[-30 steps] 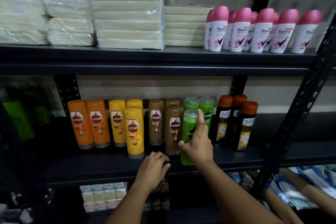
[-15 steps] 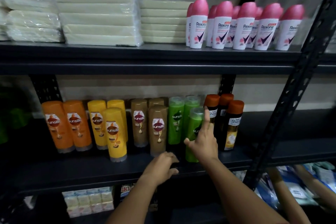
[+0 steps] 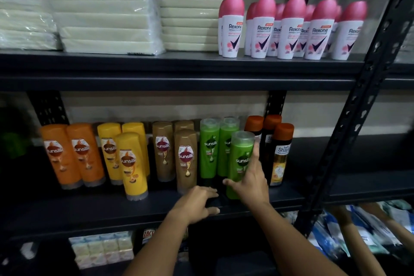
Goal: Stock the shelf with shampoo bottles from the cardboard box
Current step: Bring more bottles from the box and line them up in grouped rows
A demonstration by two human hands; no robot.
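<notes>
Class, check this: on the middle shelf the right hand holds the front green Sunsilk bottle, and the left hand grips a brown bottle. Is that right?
Not quite. The head view shows the left hand resting on the shelf edge, holding nothing. The right hand does hold the front green bottle.

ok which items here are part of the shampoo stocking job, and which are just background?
Job:
- front green bottle, held by the right hand
- left hand, resting on the middle shelf edge
- orange, yellow, brown and other green bottles

Background:
- pink-capped deodorants
- wrapped pale packs
- black orange-capped bottles
- small boxes below
</notes>
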